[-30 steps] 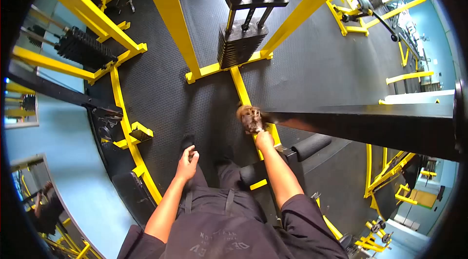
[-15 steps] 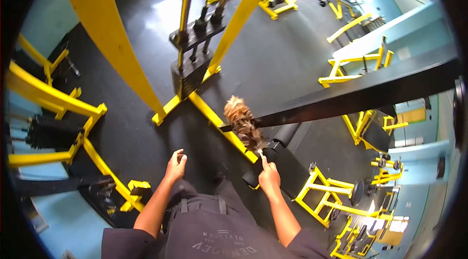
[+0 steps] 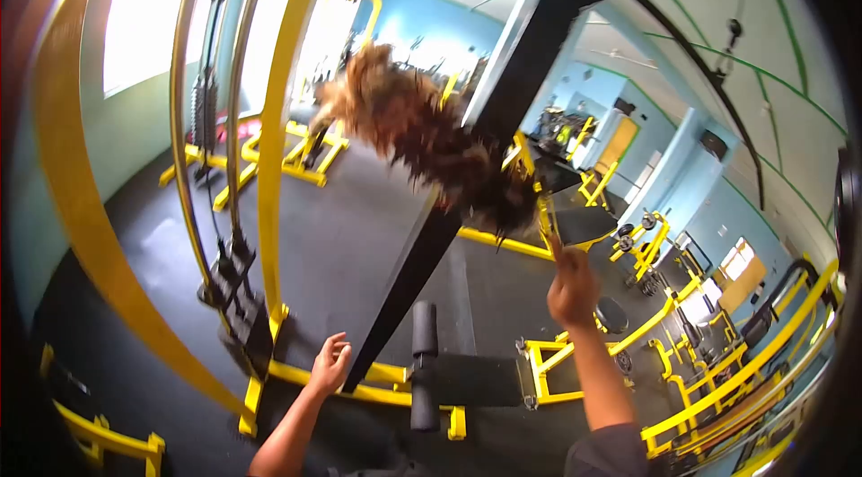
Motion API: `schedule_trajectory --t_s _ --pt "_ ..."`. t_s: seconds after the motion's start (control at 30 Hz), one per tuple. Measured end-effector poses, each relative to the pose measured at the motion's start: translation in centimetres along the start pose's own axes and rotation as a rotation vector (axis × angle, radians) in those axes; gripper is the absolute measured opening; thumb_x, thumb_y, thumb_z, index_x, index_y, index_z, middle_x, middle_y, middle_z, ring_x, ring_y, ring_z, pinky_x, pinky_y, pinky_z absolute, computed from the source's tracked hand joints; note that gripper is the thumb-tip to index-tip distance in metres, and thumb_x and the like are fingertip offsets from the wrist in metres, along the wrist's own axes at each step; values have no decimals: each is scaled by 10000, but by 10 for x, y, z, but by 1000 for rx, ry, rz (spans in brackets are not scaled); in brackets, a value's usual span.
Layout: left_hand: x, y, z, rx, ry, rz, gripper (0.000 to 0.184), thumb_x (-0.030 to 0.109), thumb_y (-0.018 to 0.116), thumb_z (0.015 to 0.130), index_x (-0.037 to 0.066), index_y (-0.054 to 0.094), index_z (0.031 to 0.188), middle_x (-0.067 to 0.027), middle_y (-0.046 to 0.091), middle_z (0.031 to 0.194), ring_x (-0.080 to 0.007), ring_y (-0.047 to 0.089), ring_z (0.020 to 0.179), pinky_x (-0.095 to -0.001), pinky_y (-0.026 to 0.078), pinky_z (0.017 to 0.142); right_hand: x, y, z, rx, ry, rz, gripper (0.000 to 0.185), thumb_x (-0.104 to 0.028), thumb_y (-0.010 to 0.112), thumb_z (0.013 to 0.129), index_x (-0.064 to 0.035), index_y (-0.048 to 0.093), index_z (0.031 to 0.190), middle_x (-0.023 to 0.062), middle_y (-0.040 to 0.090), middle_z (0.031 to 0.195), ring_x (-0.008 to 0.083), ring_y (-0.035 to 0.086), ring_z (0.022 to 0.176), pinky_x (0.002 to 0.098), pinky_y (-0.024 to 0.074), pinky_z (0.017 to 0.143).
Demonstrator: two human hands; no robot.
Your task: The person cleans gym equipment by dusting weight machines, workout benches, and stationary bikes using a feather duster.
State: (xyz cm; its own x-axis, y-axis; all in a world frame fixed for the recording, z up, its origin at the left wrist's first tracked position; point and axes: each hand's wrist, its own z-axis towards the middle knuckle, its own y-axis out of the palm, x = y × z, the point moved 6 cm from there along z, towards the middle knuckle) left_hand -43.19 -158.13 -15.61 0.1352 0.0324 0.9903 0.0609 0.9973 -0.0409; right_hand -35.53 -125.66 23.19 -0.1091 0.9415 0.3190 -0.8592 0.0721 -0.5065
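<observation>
My right hand [image 3: 573,287] is closed round the thin handle of a brown feather duster [image 3: 422,131]. The feathers slant up and to the left, across a black slanted beam [image 3: 530,55] of the machine; whether they touch it I cannot tell. Low and left of the middle, my left hand [image 3: 331,362] is held out with its fingers apart and slightly curled, near the beam's lower end. Nothing is in it.
Yellow uprights [image 3: 280,118] and a weight stack [image 3: 244,333] stand at the left. A padded black bench [image 3: 471,380] with foam rollers lies below the beam. More yellow gym machines [image 3: 718,387] fill the right, and a bar hangs from a cable at the upper right.
The view has tilted up and swung to the right. My right hand has risen with the duster, from low by the beam's lower end to higher along it. My left hand stays open.
</observation>
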Motion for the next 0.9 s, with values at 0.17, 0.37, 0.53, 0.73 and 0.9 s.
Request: schedule_trajectory --t_s 0.17,0.37,0.53,0.73,0.9 --pt "92 -7 19 -73 139 22 433 269 564 960 77 461 1334 -134 642 1127 -225 643 973 -352 510 852 33 -100 119 187 133 -127 509 -28 491 859 -200 550 1335 106 622 971 314 643 819 422 530 701" --pt "99 -25 20 -63 150 -38 420 265 566 965 88 455 1328 -131 628 1121 -220 625 955 -342 512 830 -26 -154 177 195 -1 -137 471 -39 495 866 -169 564 1313 132 607 946 365 620 808 442 520 686" --pt "67 -25 -6 -26 102 -140 471 233 548 975 80 371 1384 -150 602 1150 -216 621 959 -329 496 856 -93 -67 110 -334 22 -254 483 -84 489 855 -162 544 1328 135 611 955 365 649 755 476 536 683" --pt "9 -41 -44 33 -3 -210 527 189 542 977 74 288 1425 -133 583 1131 -191 607 937 -318 489 843 -198 59 -35 -927 -34 -96 350 -185 422 932 -91 562 1238 143 604 913 345 668 752 463 542 626" --pt "-20 -49 -55 41 -34 -296 515 168 539 976 91 299 1425 -93 573 1057 -146 548 934 -289 451 851 -207 108 -54 -966 -108 -24 314 -179 426 933 -110 609 1179 136 614 885 340 676 736 465 543 602"
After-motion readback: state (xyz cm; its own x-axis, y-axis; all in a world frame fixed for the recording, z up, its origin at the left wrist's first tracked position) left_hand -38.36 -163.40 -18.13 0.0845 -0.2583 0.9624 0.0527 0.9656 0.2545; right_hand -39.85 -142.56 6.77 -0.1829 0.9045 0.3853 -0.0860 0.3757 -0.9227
